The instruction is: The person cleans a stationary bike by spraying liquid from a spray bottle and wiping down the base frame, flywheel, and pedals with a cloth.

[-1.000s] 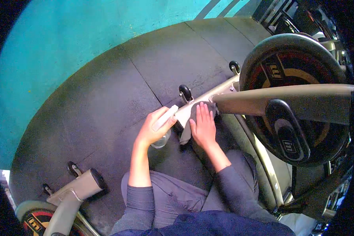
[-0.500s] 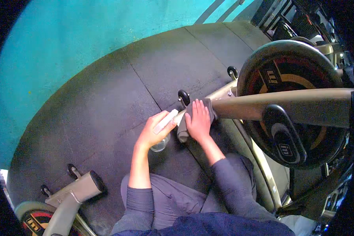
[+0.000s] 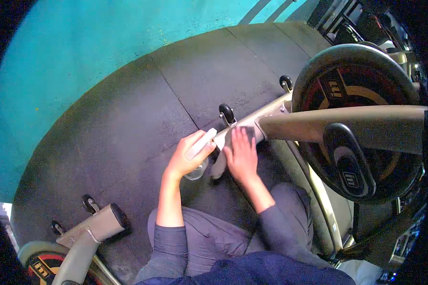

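Note:
My left hand [image 3: 189,154] is closed around a spray bottle with a white trigger head [image 3: 202,144] and a clear body [image 3: 196,171]. It is beside the end of a beige metal base bar [image 3: 266,113] of an exercise machine. My right hand [image 3: 243,156] lies with fingers extended on a dark grey cloth [image 3: 246,134], pressing it against that bar. A loose end of the cloth hangs toward the floor, slightly blurred. Just beyond the fingers, a black caster wheel [image 3: 227,114] is fixed to the bar.
A large round flywheel cover [image 3: 356,61] and a black crank arm [image 3: 349,161] stand at right. Another machine's beige foot [image 3: 95,223] with small casters is at lower left. Dark rubber mats [image 3: 114,118] meet a turquoise wall [image 3: 81,47].
My right hand and the cloth have slid slightly toward me along the bar's side, uncovering more of its top. The view has shifted a little; my left hand keeps the spray bottle.

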`<state>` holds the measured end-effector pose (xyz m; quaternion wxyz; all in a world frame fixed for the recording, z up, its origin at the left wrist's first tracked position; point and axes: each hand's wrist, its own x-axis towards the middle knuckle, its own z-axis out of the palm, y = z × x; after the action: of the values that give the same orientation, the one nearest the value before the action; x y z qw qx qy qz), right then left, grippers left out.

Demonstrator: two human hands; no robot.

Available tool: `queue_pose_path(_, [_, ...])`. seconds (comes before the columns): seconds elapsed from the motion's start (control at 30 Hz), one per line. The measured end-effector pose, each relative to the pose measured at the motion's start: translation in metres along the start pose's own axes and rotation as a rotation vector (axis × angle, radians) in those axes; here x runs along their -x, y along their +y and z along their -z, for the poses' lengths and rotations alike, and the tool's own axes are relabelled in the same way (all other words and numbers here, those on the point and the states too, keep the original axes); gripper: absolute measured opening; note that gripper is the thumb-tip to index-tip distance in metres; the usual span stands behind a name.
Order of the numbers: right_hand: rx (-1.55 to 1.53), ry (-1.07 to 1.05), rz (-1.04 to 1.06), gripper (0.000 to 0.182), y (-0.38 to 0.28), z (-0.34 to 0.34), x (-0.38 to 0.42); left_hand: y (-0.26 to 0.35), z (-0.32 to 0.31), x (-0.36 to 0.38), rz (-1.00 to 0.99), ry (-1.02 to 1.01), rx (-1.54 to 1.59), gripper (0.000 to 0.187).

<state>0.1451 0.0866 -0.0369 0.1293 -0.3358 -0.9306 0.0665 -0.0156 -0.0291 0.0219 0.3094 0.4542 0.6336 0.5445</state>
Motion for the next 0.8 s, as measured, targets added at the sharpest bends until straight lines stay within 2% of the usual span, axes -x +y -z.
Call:
queue_pose_path(0.07, [-0.015, 0.104, -0.014, 0.061, 0.017, -0.012, -0.029, 0.005, 0.002, 0.001, 0.017, -0.005, -0.014, 0.03])
queue_pose_path(0.13, [-0.005, 0.095, -0.055, 0.061, 0.021, -0.013, -0.053, 0.005, 0.002, 0.001, 0.026, -0.013, -0.022, 0.03])
queue_pose_path(0.2, [0.048, -0.027, -0.118, 0.061, 0.021, -0.011, -0.066, 0.003, 0.0, -0.001, 0.043, -0.006, -0.03, 0.031])
queue_pose_path(0.33, [0.05, 0.055, -0.116, 0.061, 0.02, -0.016, -0.063, 0.004, 0.0, -0.002, 0.006, -0.008, -0.07, 0.031])
queue_pose_path(0.5, [0.03, 0.173, -0.102, 0.063, 0.006, -0.017, -0.04, -0.006, -0.004, -0.004, -0.131, 0.027, -0.073, 0.029])
queue_pose_path(0.7, [-0.122, -0.086, -0.104, 0.088, -0.034, -0.016, 0.025, 0.002, -0.005, -0.007, -0.073, -0.007, -0.077, 0.03])
queue_pose_path(0.73, [-0.123, -0.086, -0.107, 0.088, -0.034, -0.018, 0.026, 0.003, -0.005, -0.004, -0.025, -0.017, -0.064, 0.031])
queue_pose_path(0.8, [-0.088, -0.217, -0.12, 0.094, -0.032, -0.019, 0.025, 0.0, -0.005, -0.003, -0.03, -0.018, -0.049, 0.032])
